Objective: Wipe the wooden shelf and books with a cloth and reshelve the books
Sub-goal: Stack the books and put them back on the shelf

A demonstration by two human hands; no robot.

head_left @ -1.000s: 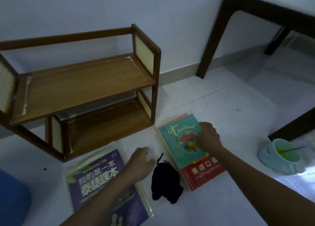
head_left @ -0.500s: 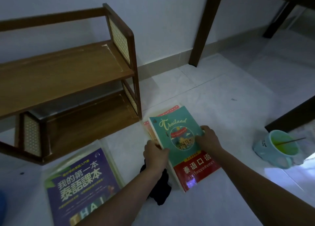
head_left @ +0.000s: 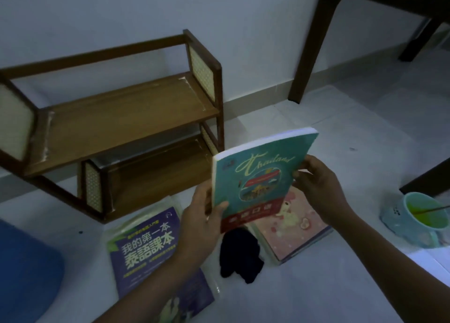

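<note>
Head view: pink book [head_left: 299,227] half hidden.

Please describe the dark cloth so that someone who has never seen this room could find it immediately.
Start from the wooden shelf standing on the floor against the wall. In front of it, on the pale floor, a purple book lies to the left and a pink book to the right. The dark cloth is the crumpled, nearly black bundle between them, the only soft thing there.
</note>
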